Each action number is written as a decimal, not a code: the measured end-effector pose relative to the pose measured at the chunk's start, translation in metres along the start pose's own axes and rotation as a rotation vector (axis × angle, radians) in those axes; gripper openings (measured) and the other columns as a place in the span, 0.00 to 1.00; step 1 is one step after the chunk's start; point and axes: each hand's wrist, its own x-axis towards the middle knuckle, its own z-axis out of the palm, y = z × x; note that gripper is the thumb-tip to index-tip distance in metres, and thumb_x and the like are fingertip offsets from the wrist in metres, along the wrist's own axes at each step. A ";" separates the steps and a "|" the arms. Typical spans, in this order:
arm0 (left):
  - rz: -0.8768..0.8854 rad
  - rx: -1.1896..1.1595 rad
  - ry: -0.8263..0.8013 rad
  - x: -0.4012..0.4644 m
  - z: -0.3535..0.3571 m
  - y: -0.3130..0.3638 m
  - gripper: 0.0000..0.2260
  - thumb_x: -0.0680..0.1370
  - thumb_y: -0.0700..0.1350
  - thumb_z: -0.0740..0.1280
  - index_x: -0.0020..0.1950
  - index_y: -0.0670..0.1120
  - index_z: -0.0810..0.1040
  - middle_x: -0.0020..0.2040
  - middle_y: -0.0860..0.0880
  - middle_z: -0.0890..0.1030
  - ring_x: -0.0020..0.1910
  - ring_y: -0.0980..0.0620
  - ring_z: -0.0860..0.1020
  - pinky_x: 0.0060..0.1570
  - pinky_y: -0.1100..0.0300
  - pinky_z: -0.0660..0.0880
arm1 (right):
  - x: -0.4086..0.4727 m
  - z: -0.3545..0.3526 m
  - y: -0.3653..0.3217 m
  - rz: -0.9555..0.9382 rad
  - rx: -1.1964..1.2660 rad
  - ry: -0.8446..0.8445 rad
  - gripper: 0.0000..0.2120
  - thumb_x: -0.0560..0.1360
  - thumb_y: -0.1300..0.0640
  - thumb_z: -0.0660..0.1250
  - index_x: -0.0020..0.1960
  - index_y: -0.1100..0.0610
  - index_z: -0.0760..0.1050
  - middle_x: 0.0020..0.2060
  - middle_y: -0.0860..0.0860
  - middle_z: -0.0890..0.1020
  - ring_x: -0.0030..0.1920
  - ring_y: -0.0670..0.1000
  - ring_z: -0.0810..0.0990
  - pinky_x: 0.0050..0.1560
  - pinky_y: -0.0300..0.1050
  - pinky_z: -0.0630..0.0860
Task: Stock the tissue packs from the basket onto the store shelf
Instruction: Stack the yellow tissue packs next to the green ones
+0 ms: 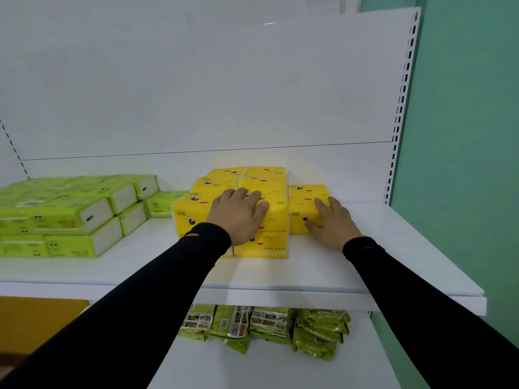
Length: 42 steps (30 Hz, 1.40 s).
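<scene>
A stack of yellow tissue packs (261, 189) with cartoon faces sits on the white store shelf (351, 279), right of centre. My left hand (238, 217) lies flat on top of the stack's front packs, fingers straight. A lower pair of yellow packs (306, 203) stands just to the right of the stack. My right hand (334, 224) rests against its front and right side, thumb on the front face and fingers on top. The basket is out of view.
Green tissue packs (70, 211) are stacked on the left of the same shelf. Green snack bags (269, 327) lie on the lower shelf. A perforated shelf upright (401, 108) and a teal wall (463, 136) bound the right side. A brown panel (36, 321) shows lower left.
</scene>
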 end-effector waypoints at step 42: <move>-0.850 -0.483 -1.289 -0.555 0.586 -0.305 0.29 0.82 0.54 0.60 0.79 0.45 0.55 0.69 0.42 0.72 0.54 0.41 0.78 0.48 0.48 0.75 | -0.498 0.666 -0.109 0.377 0.352 -1.150 0.26 0.81 0.40 0.57 0.75 0.52 0.64 0.69 0.52 0.73 0.64 0.53 0.75 0.63 0.52 0.73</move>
